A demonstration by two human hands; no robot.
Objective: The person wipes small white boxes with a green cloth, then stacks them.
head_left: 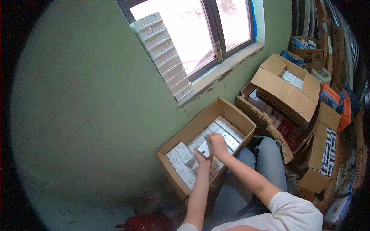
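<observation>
My left hand (203,158) is closed around a small white electrical box (204,149), held just above the open carton (175,178). Close against the box's right side is my right hand (217,144), its fingers curled shut; whatever they grip is hidden. Rows of white electrical boxes with round knockout marks (182,169) fill the carton below my hands. One more white box (185,153) sits raised on top of the left rows.
A tall stack of white boxes (166,57) stands on the windowsill (227,73). To the right are an open carton (287,92) on another torn carton (266,121), and a carton of dark-and-white packs (328,152). A red object (148,222) lies at the bottom.
</observation>
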